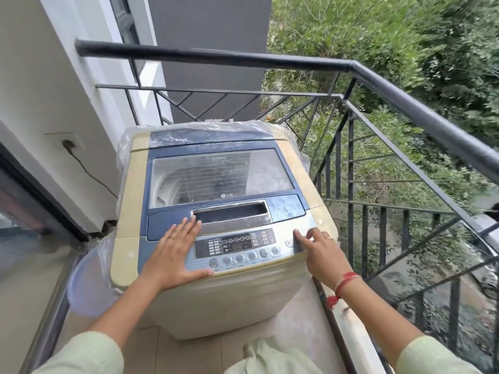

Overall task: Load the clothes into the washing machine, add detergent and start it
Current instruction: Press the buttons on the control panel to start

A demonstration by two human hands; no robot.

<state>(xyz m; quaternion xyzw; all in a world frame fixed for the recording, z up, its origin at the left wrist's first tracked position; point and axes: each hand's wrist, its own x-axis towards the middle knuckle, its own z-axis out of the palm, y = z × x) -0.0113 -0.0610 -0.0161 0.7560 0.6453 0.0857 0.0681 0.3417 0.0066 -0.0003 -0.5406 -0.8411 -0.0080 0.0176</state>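
a narrow balcony is shown, closed in by a dark metal railing (270,59), with thick green bushes (391,49) beyond it on the right and a white wall (40,76) on the left. the washing machine (232,298) is stood on the tiled floor (189,352) at the far end, close against the railing, and a clear plastic sheet (216,128) is draped over its back and sides. its blue lid (286,206) is shut, and the drum (164,190) can be made out through the window (221,176) in it. a black plug (67,144) is pushed into a socket on the wall, its cable (91,174) trailed down towards the machine.

the left hand (175,249) is laid flat on the left end of the control panel (237,245), its fingers (189,225) straight and spread, the tips reaching the lid's handle (229,211); nothing is gripped. the right hand (321,252) is held at the right end of the panel, the forefinger (298,238) stretched out and set beside a round button (289,242), the other fingers loosely bent; nothing is held. a red thread (347,279) is tied round the right wrist.
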